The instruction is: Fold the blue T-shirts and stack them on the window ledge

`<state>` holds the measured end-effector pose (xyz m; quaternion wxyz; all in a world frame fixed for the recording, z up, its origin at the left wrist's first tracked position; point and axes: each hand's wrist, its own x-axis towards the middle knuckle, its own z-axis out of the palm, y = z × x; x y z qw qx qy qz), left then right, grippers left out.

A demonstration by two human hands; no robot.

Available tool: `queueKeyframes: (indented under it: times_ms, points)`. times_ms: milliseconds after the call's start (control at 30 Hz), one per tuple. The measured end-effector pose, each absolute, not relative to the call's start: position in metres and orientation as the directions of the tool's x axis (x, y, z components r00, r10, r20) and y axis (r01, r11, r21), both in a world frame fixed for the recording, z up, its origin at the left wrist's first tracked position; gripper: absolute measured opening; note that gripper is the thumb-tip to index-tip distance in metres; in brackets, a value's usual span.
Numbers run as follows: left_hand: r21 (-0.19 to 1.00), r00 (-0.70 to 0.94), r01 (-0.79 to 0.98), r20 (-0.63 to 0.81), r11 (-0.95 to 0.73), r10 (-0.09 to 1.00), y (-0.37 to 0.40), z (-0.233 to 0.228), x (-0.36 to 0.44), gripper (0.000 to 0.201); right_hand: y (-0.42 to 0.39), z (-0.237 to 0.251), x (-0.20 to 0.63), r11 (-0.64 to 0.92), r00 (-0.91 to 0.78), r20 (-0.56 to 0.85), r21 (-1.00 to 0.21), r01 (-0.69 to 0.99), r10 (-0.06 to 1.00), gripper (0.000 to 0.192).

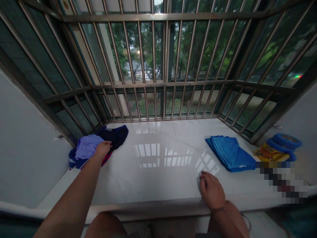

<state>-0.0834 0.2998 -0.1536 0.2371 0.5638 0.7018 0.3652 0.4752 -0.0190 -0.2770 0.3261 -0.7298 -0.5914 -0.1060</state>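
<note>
Head view, folded blue cloth [231,153] beside blue discs [284,142]

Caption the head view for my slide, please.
Left hand reaches the pile of clothes; right hand rests on the windowsill.

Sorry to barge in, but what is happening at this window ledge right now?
A person reaches their left hand into a heap of clothes at the ledge's left corner, touching a lilac garment. Their right hand rests flat near the front edge. A folded blue stack lies further right.
</note>
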Motion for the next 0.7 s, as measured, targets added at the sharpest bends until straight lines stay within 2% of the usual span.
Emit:
queueKeyframes:
  times_ms: [167, 233, 300, 367, 400, 500, 567, 633, 700]
  points:
    - [0.765, 0.048, 0.627, 0.153, -0.149, 0.987, 0.241, -0.157, -0.036, 0.055, -0.016, -0.286, 0.482, -0.085, 0.285, 0.531, -0.370, 0.925, 0.798, 0.030]
    - [0.754, 0.209, 0.599, 0.176, -0.268, 0.962, 0.191, -0.166, -0.010, 0.052, -0.014, -0.287, 0.483, -0.095, 0.296, 0.517, -0.379, 0.920, 0.803, 0.030]
    - [0.752, 0.380, 0.546, 0.170, -0.369, 0.909, 0.130, -0.178, 0.014, 0.043, -0.014, -0.284, 0.477, -0.089, 0.307, 0.509, -0.408, 0.909, 0.804, 0.031]
    - [0.729, 0.624, 0.471, 0.123, -0.497, 0.772, 0.069, -0.192, 0.031, 0.037, -0.018, -0.277, 0.460, -0.022, 0.285, 0.501, -0.467, 0.884, 0.817, 0.035]
    - [0.711, 0.660, 0.475, 0.103, -0.519, 0.744, 0.042, -0.198, 0.036, 0.033, -0.021, -0.272, 0.446, 0.037, 0.248, 0.488, -0.503, 0.864, 0.837, 0.039]
    - [0.668, 0.637, 0.539, 0.076, -0.513, 0.767, -0.010, -0.216, 0.040, 0.017, -0.031, -0.259, 0.390, 0.244, 0.025, 0.402, -0.603, 0.760, 0.915, 0.066]
    - [0.682, 0.554, 0.578, 0.075, -0.448, 0.829, -0.022, -0.228, 0.037, 0.008, -0.037, -0.251, 0.352, 0.290, -0.089, 0.321, -0.661, 0.691, 0.943, 0.084]
    - [0.710, 0.448, 0.605, 0.071, -0.361, 0.891, -0.022, -0.241, 0.032, 0.016, -0.039, -0.246, 0.324, 0.254, -0.109, 0.246, -0.696, 0.672, 0.963, 0.086]
    - [0.715, 0.347, 0.633, 0.082, -0.297, 0.934, -0.018, -0.252, 0.030, 0.038, -0.038, -0.243, 0.307, 0.199, -0.086, 0.194, -0.699, 0.687, 0.977, 0.071]
